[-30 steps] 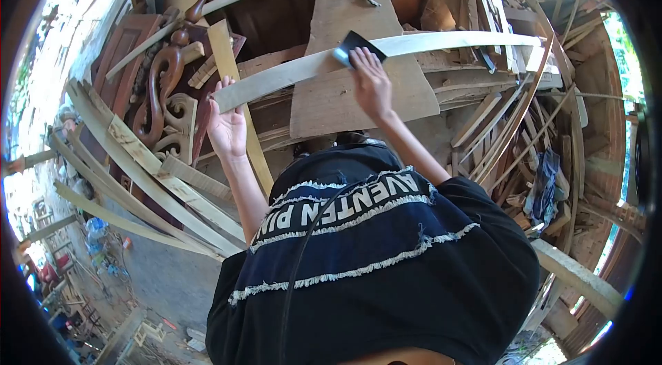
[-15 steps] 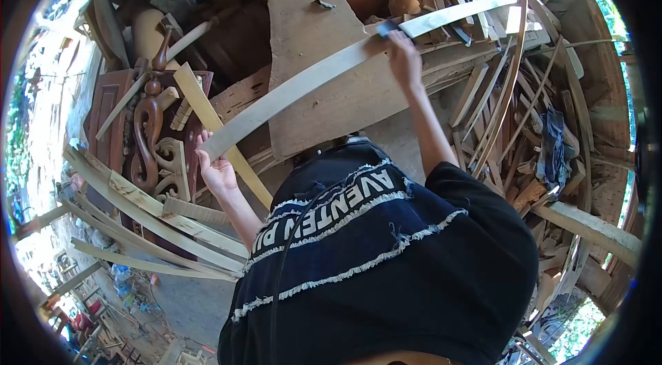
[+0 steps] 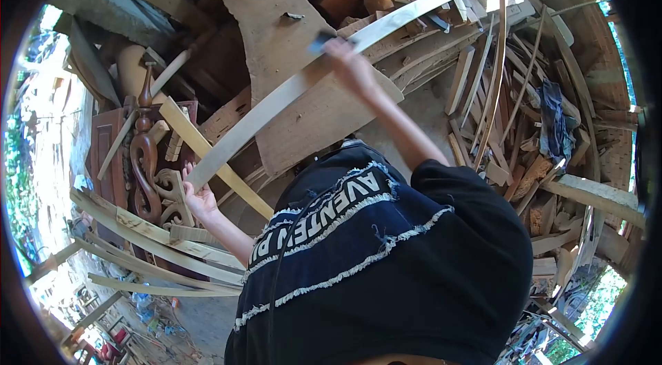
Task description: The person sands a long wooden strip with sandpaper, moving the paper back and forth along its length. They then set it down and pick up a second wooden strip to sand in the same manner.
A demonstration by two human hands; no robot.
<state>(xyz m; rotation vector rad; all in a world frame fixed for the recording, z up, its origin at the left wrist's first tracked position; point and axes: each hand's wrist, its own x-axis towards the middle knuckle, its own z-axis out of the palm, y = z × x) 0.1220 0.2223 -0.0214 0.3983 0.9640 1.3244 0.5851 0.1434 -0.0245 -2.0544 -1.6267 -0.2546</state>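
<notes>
A long, pale, curved wooden strip runs from lower left to upper right across the view. My left hand grips its lower end from beneath. My right hand presses a small dark sanding pad against the strip's upper face, about midway along it. The hand and pad are blurred. A wide brown plank lies behind the strip.
Carved dark scrollwork and a stack of pale curved slats stand at the left. A heap of thin offcuts and sticks fills the right, with a dark cloth among them. My black shirt fills the lower centre.
My right hand with the pad has slid down the strip toward the left. The strip's lower end and my left hand have dropped lower in view, as the camera tilted.
</notes>
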